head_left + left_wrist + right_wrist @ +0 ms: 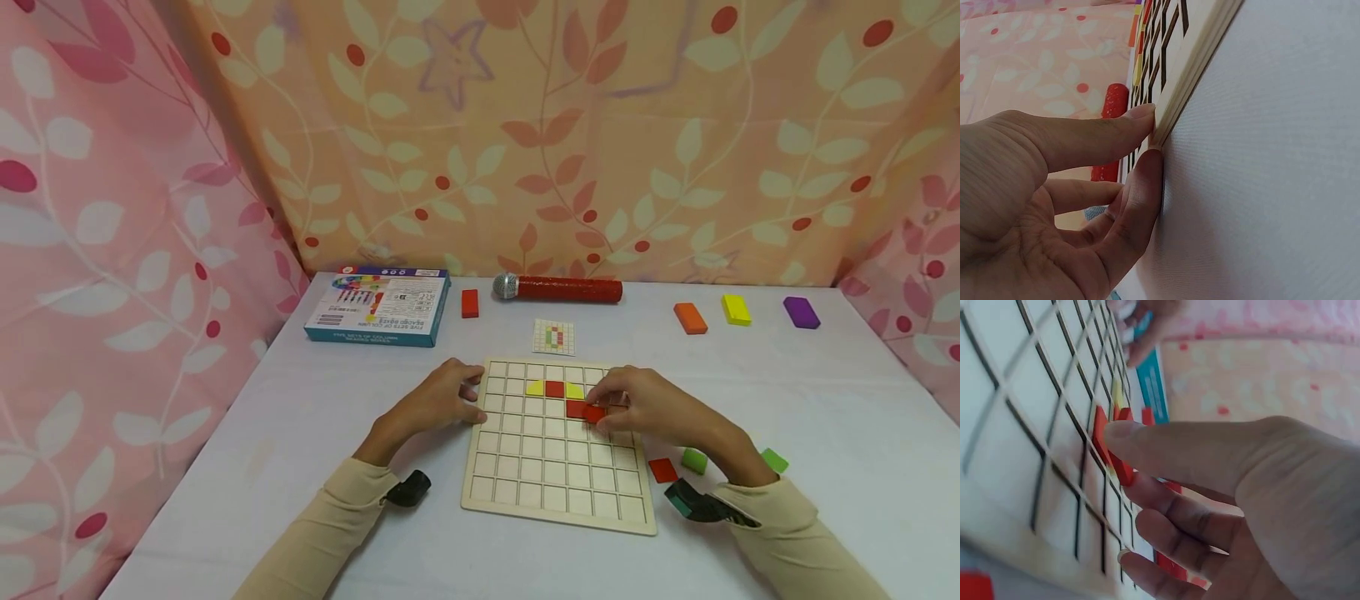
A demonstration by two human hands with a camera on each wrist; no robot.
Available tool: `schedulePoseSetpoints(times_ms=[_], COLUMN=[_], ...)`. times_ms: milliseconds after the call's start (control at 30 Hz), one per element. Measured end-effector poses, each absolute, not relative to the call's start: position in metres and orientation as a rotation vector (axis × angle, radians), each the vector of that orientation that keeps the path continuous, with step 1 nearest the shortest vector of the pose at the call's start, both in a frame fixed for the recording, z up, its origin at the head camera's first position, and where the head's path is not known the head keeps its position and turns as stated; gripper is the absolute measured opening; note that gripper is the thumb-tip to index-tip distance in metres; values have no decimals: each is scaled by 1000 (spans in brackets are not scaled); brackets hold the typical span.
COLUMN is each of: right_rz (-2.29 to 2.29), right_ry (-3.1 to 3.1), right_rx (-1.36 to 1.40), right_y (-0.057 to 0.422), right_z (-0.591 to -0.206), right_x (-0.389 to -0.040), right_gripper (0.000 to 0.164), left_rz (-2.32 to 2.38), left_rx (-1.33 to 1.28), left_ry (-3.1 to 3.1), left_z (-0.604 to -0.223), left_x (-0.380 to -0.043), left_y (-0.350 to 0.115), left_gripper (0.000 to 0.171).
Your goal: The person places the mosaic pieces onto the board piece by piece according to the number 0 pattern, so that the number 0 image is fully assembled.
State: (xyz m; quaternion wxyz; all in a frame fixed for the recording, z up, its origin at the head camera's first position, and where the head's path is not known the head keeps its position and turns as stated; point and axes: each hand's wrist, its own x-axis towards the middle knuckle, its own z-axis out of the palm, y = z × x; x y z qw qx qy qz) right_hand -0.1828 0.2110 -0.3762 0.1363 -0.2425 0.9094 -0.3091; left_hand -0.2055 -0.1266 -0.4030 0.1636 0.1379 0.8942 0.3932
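Note:
A light wooden grid board (555, 471) lies on the table. My left hand (444, 396) touches its left edge, thumb (1110, 137) and fingertips spaced along the rim near the far corner. Over the board's right part, my right hand (648, 406) pinches a red square tile (1124, 464) between thumb and index finger. The held tile overlaps another red tile (575, 408) that lies on the grid. In the row behind, a red tile (554, 389) sits between a yellow piece (536, 388) and a second yellow piece (573, 390).
A small pattern card (553, 337) lies behind the board. Farther back are a boxed game (378, 306), a red block (469, 303), a red microphone (558, 289), and orange (690, 318), yellow (737, 310) and purple (802, 312) blocks. Red (663, 471) and green (694, 461) pieces lie by my right wrist.

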Motion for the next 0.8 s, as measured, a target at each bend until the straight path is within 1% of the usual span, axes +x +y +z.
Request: schedulePoseSetpoints(times_ms=[167,300,400,800], right_rz=[-907,-890,-869,-817], right_ry=[2625,2634,2634,2659], right_rx=[-677,-752,-804,-808], right_y=[197,192,191,189], right_z=[-382,-386,-388,-384], right_x=[-178,-176,-176,-176], right_gripper=[29,27,27,27], left_rz=[1101,1101,1106,1091], left_rx=[389,387,384,404], left_ry=[2558,2559,2556,2552], left_z=[-401,-400,-400,-401], left_x=[-204,-204,-204,-205], left_y=[-126,-125,-125,-127], left_gripper=[78,78,78,80])
